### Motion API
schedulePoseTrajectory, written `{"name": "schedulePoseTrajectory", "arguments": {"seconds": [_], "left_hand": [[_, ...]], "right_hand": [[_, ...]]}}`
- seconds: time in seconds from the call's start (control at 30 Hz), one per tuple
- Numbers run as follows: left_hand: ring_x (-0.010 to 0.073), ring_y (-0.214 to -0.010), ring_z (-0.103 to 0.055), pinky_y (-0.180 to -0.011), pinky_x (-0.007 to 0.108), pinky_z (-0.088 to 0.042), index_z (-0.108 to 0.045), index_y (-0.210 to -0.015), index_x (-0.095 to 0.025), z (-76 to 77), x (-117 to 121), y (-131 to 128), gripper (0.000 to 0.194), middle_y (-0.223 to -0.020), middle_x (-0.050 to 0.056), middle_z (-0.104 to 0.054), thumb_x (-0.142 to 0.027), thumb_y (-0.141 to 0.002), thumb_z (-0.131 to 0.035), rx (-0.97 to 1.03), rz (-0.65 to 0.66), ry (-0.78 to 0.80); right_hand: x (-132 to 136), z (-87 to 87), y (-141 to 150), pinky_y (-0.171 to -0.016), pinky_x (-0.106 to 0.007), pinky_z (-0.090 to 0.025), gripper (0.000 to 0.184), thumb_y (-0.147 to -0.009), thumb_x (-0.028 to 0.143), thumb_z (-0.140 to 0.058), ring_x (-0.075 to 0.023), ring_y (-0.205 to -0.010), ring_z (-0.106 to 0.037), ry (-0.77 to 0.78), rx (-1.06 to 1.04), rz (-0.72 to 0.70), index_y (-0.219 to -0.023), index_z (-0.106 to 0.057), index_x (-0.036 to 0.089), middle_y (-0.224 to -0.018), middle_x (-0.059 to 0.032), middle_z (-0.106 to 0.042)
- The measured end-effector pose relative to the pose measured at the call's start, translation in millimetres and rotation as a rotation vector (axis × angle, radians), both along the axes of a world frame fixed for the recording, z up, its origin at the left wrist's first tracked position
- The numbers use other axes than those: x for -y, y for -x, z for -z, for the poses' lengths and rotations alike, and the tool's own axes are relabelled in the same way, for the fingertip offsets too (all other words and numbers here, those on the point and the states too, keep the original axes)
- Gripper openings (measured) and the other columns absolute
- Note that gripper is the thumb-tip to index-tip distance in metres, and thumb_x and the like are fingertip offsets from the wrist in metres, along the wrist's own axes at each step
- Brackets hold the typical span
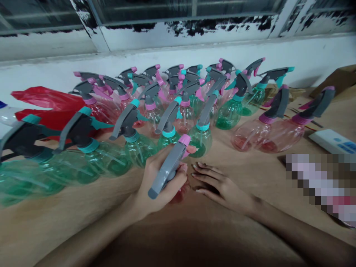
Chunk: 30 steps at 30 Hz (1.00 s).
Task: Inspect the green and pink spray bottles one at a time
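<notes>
My left hand (pixel 164 178) is wrapped round the neck of a spray bottle with a grey and pink trigger head (pixel 170 163). The fingers cover its collar, and only a little of its red-tinted lower body shows beneath them. To the right, my right hand (pixel 218 183) lies low over the table with its fingers stretched toward the bottle; it grips nothing. Whether its fingertips touch the bottle is hard to make out. Just beyond the hands stand green spray bottles with teal collars, one of them (pixel 201 141) close past the held bottle's nozzle.
Several pink and green spray bottles crowd the wooden table (pixel 244 174) toward the wall. Two pink bottles (pixel 286 135) stand at the right, near a white box (pixel 332 141) and a pixelated flat item (pixel 322 185). Red plastic bags (pixel 52 107) lie at the left, a cardboard box (pixel 336 83) far right.
</notes>
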<state>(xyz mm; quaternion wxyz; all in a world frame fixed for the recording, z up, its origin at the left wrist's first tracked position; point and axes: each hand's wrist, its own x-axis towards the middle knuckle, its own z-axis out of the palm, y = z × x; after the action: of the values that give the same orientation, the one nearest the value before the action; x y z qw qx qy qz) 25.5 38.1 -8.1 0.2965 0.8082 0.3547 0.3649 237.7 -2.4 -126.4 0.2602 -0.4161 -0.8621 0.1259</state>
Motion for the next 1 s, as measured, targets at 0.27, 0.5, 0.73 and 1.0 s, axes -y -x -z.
{"name": "schedulePoseTrajectory", "arguments": {"seconds": [0.27,0.5,0.73,1.0], "left_hand": [[0.0155,-0.061,-0.057,-0.066,0.032,-0.053,-0.059,-0.086,-0.026,2.0,-0.7,-0.6,0.014,-0.08,0.001,-0.062,-0.017,-0.08,-0.05,-0.005,-0.028,0.016],[0.0134,-0.053,-0.054,-0.063,0.031,-0.052,-0.06,-0.101,-0.028,1.2,0.1,0.3,0.026,-0.081,0.0,-0.062,-0.016,-0.081,-0.049,-0.007,-0.017,0.019],[0.0151,-0.059,-0.056,-0.066,0.032,-0.052,-0.059,-0.097,-0.029,1.0,0.2,0.5,0.022,-0.081,0.0,-0.06,-0.017,-0.081,-0.049,-0.015,-0.024,0.023],[0.0153,-0.057,-0.057,-0.063,0.031,-0.052,-0.058,-0.083,-0.026,0.9,-1.1,-0.1,0.012,-0.078,0.0,-0.061,-0.017,-0.079,-0.05,-0.017,-0.035,0.011]], "right_hand": [[-0.6,1.0,-0.6,-0.106,-0.046,-0.04,0.042,-0.091,0.034,-0.054,-0.0233,-0.132,-0.04,-0.003,-0.018,-0.006,-0.131,-0.051,0.022,-0.136,-0.0067,-0.053],[0.0,-0.7,-0.1,-0.107,-0.046,-0.039,0.04,-0.092,0.034,-0.052,-0.0226,-0.133,-0.039,0.003,0.014,-0.002,-0.129,-0.052,0.019,-0.137,-0.0079,-0.052],[0.0,0.1,-0.7,-0.108,-0.044,-0.038,0.041,-0.092,0.034,-0.052,-0.0223,-0.133,-0.038,0.0,0.024,-0.005,-0.13,-0.052,0.018,-0.138,-0.0077,-0.052],[0.1,0.1,-0.7,-0.108,-0.046,-0.038,0.042,-0.091,0.033,-0.053,-0.0229,-0.132,-0.04,-0.01,0.004,-0.007,-0.131,-0.05,0.02,-0.137,-0.0073,-0.053]]}}
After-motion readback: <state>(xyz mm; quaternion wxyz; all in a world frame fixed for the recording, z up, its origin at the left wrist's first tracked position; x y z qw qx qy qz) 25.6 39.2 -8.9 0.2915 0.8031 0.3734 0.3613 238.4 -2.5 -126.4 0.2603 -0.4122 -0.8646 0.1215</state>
